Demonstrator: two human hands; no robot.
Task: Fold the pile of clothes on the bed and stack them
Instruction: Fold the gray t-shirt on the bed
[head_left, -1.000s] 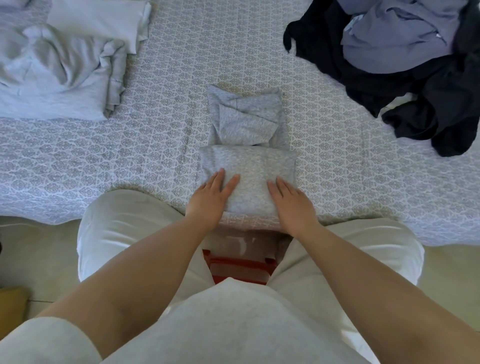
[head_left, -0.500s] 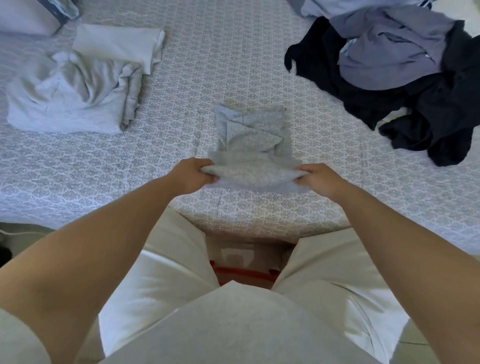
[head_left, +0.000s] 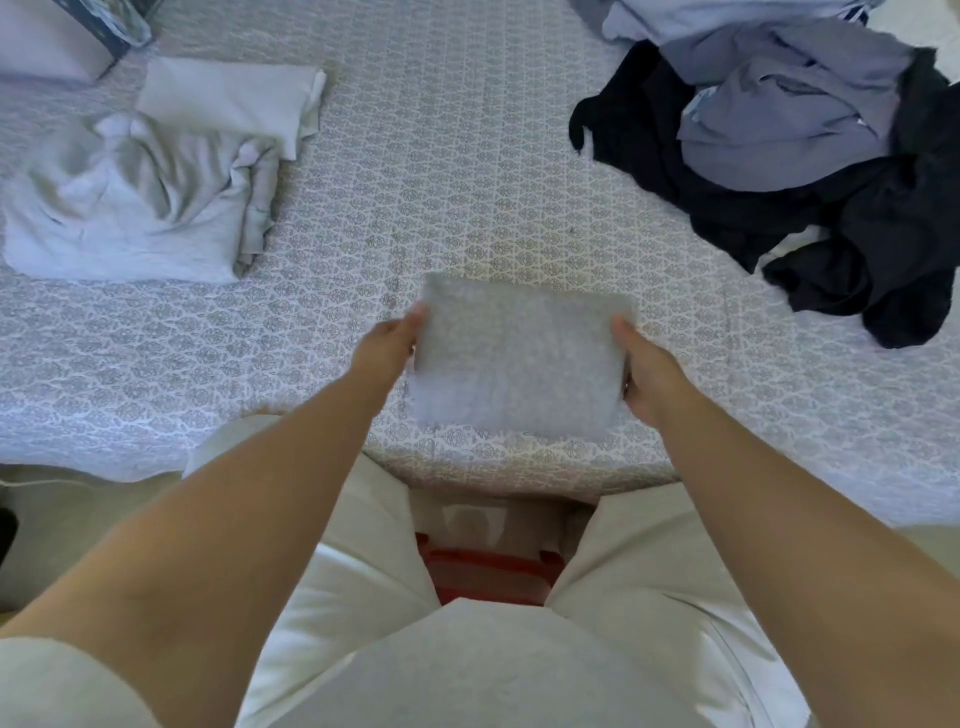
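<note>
A folded grey garment (head_left: 519, 358) forms a compact rectangle near the bed's front edge, blurred by motion. My left hand (head_left: 387, 348) grips its left side and my right hand (head_left: 647, 371) grips its right side. At the far right lies the unfolded pile: a black garment (head_left: 810, 228) with a grey-blue garment (head_left: 779, 119) on top. At the far left sit a folded light grey garment (head_left: 130, 208) and a folded white garment (head_left: 228, 98) behind it.
The bed (head_left: 426, 171) has a patterned grey-white cover. A pillow (head_left: 47, 47) shows at the top left corner. My legs in pale trousers press against the bed's front edge, with a red object (head_left: 488, 566) on the floor between them.
Both hands went from pressing flat on the garment's near fold to gripping its sides. The near fold was turned forward over the far part, making one rectangle.
</note>
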